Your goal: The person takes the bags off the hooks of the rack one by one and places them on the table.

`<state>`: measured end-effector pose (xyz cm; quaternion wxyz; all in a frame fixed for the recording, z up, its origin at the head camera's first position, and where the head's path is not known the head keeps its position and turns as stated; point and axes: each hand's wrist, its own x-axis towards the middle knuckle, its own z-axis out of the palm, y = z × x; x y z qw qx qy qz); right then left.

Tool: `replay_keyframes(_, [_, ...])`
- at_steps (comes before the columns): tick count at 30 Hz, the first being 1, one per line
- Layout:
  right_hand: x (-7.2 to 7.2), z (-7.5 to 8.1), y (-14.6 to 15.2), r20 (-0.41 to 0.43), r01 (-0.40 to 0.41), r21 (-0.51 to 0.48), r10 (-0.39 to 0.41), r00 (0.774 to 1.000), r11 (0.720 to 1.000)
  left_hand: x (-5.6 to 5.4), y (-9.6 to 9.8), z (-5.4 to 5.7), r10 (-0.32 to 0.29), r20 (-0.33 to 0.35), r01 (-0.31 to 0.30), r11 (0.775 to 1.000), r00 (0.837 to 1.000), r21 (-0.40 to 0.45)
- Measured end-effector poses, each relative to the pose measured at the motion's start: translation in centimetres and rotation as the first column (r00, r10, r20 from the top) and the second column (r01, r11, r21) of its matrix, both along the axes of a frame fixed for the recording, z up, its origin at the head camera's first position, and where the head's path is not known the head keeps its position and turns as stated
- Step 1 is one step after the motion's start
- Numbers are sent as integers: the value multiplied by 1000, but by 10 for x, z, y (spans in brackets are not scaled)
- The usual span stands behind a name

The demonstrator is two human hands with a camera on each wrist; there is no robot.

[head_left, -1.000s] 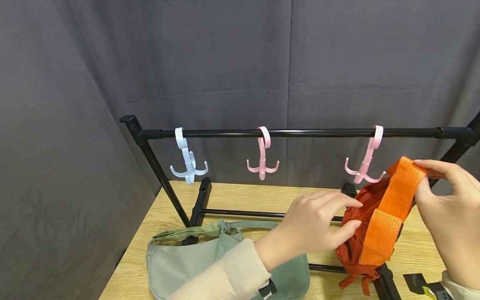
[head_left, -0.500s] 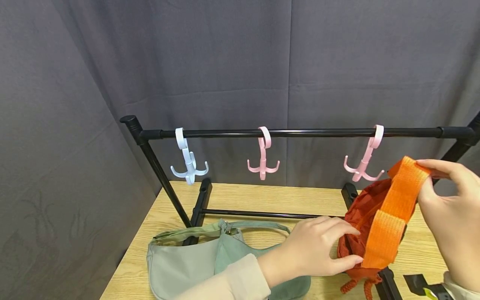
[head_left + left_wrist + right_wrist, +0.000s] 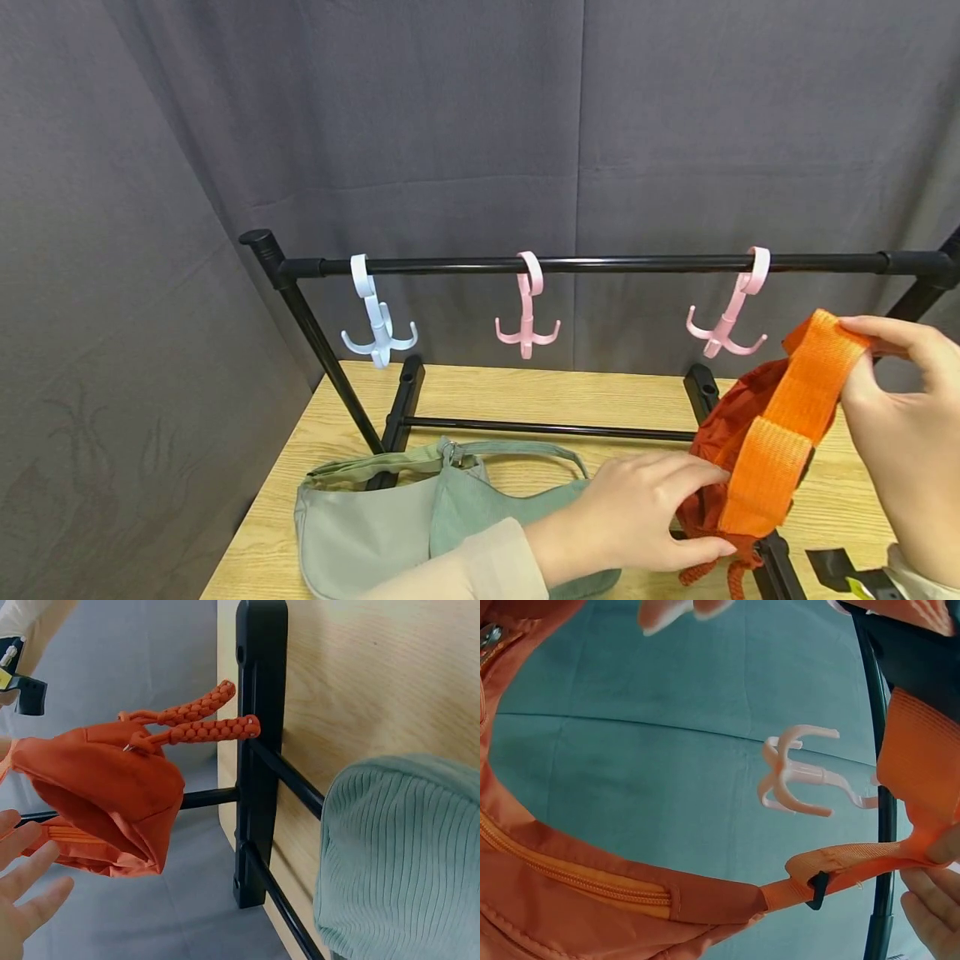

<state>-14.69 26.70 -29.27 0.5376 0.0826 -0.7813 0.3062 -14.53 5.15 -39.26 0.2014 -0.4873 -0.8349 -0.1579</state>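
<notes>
An orange-red waist bag (image 3: pixel 738 408) with a wide orange strap (image 3: pixel 783 450) hangs from my right hand (image 3: pixel 911 408), whose thumb and fingers pinch the strap's top. My left hand (image 3: pixel 652 508) is at the bag's lower left side, thumb and fingers spread apart; in the left wrist view its fingers (image 3: pixel 34 874) are straight beside the bag (image 3: pixel 112 780). Braided orange cords (image 3: pixel 202 731) dangle from the bag's end. The right wrist view shows the bag's zipper (image 3: pixel 592 885) and a black strap slider (image 3: pixel 819 890). A pink four-armed hook (image 3: pixel 726 325) hangs just beyond the bag.
A black rack's top bar (image 3: pixel 637 265) also carries a light-blue hook (image 3: pixel 381 329) and another pink hook (image 3: pixel 527 321). A grey-green bag (image 3: pixel 367 525) and a green corduroy bag (image 3: pixel 480 508) lie on the wooden table (image 3: pixel 525 383). A grey curtain (image 3: pixel 465 125) stands behind.
My left hand has lowered a little along the bag's side. The right hand and the bag have shifted slightly right, apart from the right pink hook.
</notes>
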Motion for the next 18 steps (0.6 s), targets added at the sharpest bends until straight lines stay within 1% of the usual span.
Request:
replay_keyframes(3, [2, 0, -2, 14, 17, -16, -17, 1000, 1000, 2, 2, -2, -2, 12, 2, 1000, 1000, -19])
replay_keyframes(5, [3, 1, -5, 21, 37, -37, -37, 999, 999, 4, 3, -3, -4, 8, 5, 1000, 1000, -11])
replay_keyframes(11, [8, 4, -9, 39, 41, -22, -41, 998, 999, 6, 7, -8, 10, 15, -10, 1000, 1000, 15])
replay_keyframes(14, [9, 3, -9, 54, 53, -13, -52, 997, 999, 6, 7, -12, 13, 30, -13, 1000, 999, 15])
replay_keyframes(18, [9, 2, -7, 48, 50, 21, -51, 998, 999, 7, 8, -16, 26, 27, -27, 1000, 999, 7])
